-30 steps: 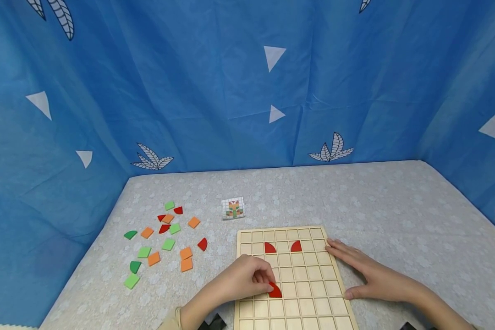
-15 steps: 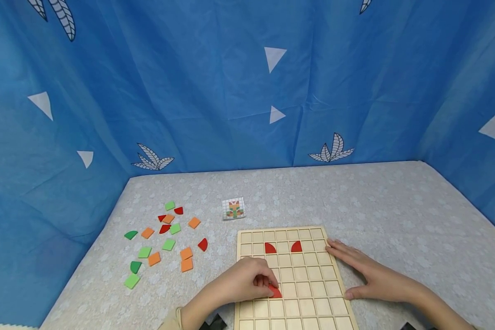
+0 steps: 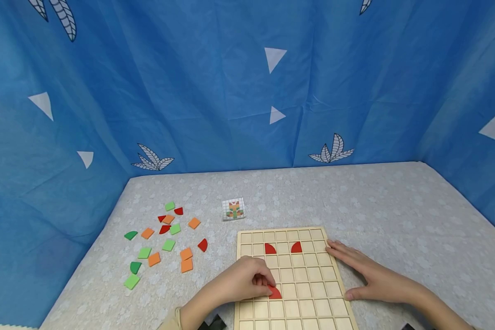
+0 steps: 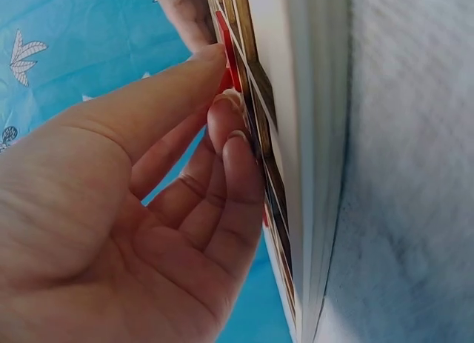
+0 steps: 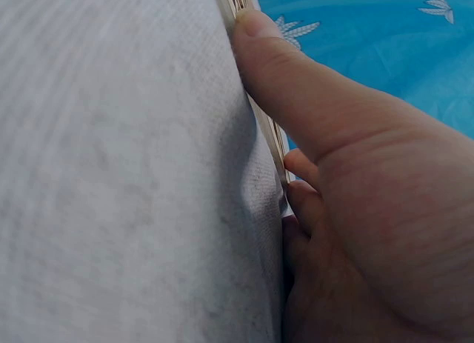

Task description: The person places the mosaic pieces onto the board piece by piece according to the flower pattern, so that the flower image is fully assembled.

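My left hand (image 3: 249, 279) pinches a red quarter-circle tile (image 3: 275, 293) between thumb and fingertips, low over a cell in the left half of the wooden grid board (image 3: 301, 275). In the left wrist view the red tile (image 4: 228, 50) stands at the thumb tip, right against the board's ridges. Two more red quarter-circle tiles, a left one (image 3: 270, 249) and a right one (image 3: 296, 247), lie in cells near the board's far edge. My right hand (image 3: 375, 277) rests along the board's right edge, fingers extended; its thumb (image 5: 259, 32) touches the side in the right wrist view.
Loose tiles lie scattered left of the board: orange squares (image 3: 187, 265), light green squares (image 3: 132, 281), dark green quarter-circles (image 3: 135, 267) and red quarter-circles (image 3: 203, 245). A small pattern card (image 3: 233, 209) lies behind the board. A blue curtain (image 3: 247, 91) surrounds the table.
My left hand shifts slightly over the same cell, with the red tile still at its fingertips and settling a little lower. My right hand stays at the board's edge.
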`<state>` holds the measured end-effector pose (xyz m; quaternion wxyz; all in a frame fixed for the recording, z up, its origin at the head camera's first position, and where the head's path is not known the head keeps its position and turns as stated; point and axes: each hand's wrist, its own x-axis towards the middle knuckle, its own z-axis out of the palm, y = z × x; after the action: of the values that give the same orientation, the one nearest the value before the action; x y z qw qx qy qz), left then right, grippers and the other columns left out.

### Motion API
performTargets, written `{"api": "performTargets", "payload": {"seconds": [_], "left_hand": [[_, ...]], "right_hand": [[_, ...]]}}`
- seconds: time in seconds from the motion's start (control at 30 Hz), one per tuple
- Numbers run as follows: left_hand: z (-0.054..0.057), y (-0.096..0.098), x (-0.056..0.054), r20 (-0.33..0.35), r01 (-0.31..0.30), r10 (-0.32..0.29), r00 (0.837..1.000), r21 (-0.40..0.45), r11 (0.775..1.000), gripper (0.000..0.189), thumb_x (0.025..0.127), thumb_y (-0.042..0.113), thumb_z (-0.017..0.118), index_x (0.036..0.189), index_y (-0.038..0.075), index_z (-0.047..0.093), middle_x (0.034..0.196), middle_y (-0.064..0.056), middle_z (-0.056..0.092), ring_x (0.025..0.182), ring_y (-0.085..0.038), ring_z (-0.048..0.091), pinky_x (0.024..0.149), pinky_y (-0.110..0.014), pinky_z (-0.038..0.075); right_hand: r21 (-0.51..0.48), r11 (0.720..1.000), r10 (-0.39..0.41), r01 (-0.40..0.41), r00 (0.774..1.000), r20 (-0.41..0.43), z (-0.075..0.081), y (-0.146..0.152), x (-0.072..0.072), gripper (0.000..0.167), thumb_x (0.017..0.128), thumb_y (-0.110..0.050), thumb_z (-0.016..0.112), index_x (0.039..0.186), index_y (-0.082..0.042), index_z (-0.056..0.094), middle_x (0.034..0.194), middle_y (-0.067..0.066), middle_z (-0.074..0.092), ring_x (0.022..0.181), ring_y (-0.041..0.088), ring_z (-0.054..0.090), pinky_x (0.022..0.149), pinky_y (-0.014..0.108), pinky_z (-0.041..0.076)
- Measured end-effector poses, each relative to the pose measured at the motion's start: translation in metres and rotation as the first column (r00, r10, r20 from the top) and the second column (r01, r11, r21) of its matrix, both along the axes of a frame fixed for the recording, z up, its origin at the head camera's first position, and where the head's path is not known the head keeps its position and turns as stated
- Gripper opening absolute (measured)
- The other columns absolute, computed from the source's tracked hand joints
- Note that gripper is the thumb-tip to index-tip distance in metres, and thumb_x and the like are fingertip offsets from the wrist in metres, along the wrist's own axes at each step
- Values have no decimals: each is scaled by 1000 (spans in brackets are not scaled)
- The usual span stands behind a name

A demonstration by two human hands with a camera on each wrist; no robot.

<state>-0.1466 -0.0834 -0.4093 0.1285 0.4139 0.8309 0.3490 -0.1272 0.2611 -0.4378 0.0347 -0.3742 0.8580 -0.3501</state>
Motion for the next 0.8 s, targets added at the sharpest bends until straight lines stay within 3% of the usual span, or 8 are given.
{"api": "performTargets", "payload": {"seconds": [0.2, 0.43, 0.63, 0.8], "left_hand": [[2, -4, -3, 3, 14, -14, 1000, 34, 999, 10, 77, 6, 76, 82, 12, 72, 72, 16, 53, 63, 6, 50, 56, -13, 45], [10, -15, -11, 46, -31, 27, 999, 83, 996, 10, 80, 2, 73, 85, 10, 72, 73, 16, 53, 65, 2, 50, 58, -17, 46], [19, -38, -17, 102, -112, 100, 990, 118, 987, 11, 82, 5, 72, 91, 10, 73, 77, 13, 58, 67, -3, 53, 62, -22, 48], [20, -69, -19, 136, -237, 219, 966, 128, 963, 14, 82, 4, 71, 96, 7, 72, 79, 6, 61, 70, -9, 55, 64, -26, 50]], "right_hand": [[-6, 1000, 15, -15, 1000, 11, 1, 0, -1, 89, 77, -28, 76, 148, -6, 26, 152, 16, 17, 138, 13, 11, 98, 10, 12], [19, 1000, -6, 6, 1000, -6, 1, 0, 1, 89, 76, -30, 76, 148, -8, 28, 151, 15, 20, 138, 10, 12, 99, 18, 23], [23, 1000, -11, 11, 1000, -7, 0, 0, 2, 88, 77, -30, 76, 148, -8, 28, 151, 15, 20, 137, 9, 13, 98, 20, 25], [20, 1000, -10, 10, 1000, -19, -1, 0, 2, 88, 76, -30, 76, 147, -8, 28, 151, 15, 20, 137, 10, 13, 98, 18, 23]]}}
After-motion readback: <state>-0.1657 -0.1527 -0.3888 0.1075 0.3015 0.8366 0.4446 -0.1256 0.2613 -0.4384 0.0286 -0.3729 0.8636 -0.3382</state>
